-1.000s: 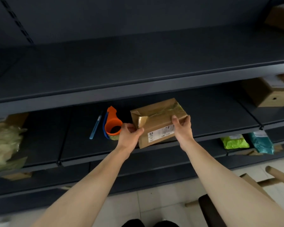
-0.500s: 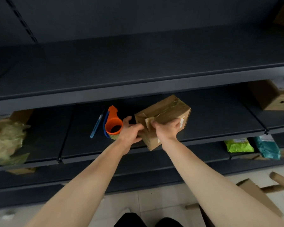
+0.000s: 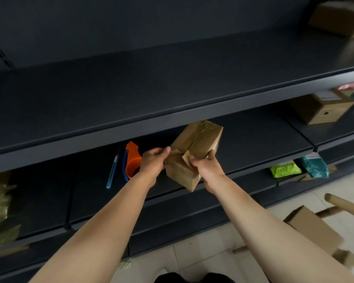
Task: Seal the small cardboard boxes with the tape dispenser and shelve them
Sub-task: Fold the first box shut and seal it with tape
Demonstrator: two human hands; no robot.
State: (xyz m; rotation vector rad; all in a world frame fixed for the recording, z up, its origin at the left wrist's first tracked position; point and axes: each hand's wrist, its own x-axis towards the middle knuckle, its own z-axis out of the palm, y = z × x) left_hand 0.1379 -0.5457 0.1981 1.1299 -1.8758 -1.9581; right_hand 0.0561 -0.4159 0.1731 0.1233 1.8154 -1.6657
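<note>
I have one small cardboard box [image 3: 194,154] in hand, tilted on a corner over the front edge of the middle shelf [image 3: 253,144]; whether its lowest corner touches that edge I cannot tell. My left grip [image 3: 153,160] is curled, with the fingertips pinching the box's near left corner. My right grip [image 3: 207,167] is wrapped round the near face, thumb on what looks like a loose fold of tape. Glossy tape shows across the top face and over the far edge, so I judge this box is taped along its main seam and I am only pressing down the ends. The orange tape dispenser [image 3: 133,160] lies on the same shelf just behind my left grip, in neither grip, with a blue pen-like tool [image 3: 112,170] beside it. That suggests the taping pass on this box is over. What remains for it is to smooth the last flap and set it flat on a shelf. As for the rest, a box with a round hole [image 3: 323,108] sits further right on the middle level. Another box [image 3: 339,17] is at the far right of the upper shelf [image 3: 151,88], so some shelving looks done. A floor box [image 3: 313,225] lies on the tiles at my right, and I cannot tell whether it is sealed. I would put the job somewhere in the middle.
</note>
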